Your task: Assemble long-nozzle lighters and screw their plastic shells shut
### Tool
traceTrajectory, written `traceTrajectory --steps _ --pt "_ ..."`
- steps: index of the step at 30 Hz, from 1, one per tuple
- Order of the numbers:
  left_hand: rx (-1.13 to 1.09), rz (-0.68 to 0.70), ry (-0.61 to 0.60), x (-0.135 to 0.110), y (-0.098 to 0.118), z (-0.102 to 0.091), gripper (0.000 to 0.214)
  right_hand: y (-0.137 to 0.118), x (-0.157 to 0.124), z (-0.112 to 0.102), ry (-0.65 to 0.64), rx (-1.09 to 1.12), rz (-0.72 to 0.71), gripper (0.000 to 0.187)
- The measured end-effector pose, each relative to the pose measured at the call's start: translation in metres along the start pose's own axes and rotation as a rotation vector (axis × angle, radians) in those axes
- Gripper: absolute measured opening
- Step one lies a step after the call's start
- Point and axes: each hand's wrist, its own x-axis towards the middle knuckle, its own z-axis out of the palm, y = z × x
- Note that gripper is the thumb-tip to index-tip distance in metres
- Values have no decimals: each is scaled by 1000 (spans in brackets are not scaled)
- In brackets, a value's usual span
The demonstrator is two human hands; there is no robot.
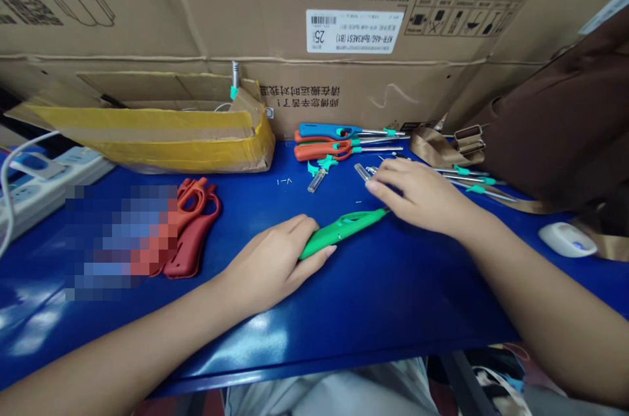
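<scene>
My left hand (275,259) is wrapped round a green long-necked lighter handle (339,232), which tilts up to the right above the blue table. My right hand (422,193) reaches in from the right, thumb and forefinger drawn together at the end of a small clear fuel tank (362,172). Its palm covers the space just past the green tip. A second clear fuel tank (317,181) lies to the left, touching teal plastic pieces (325,164). Behind these are assembled lighters, with a blue lighter (327,131) on top and an orange lighter (322,151) in front.
Red-orange lighter casings (189,232) lie at the left, partly pixelated. A yellow-taped carton (196,134) stands behind them, near a white power strip (29,193). Metal lighter tubes (472,177), a tan strap (432,144), a brown bag (545,95) and a white mouse-like object (567,239) occupy the right.
</scene>
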Motion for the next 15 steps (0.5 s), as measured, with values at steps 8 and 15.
traceTrajectory --steps 8,15 --pt "41 104 -72 0 1 -2 33 40 2 17 0 -225 368 38" --pt "32 140 -68 0 -2 0 33 38 2 18 67 -217 459 38"
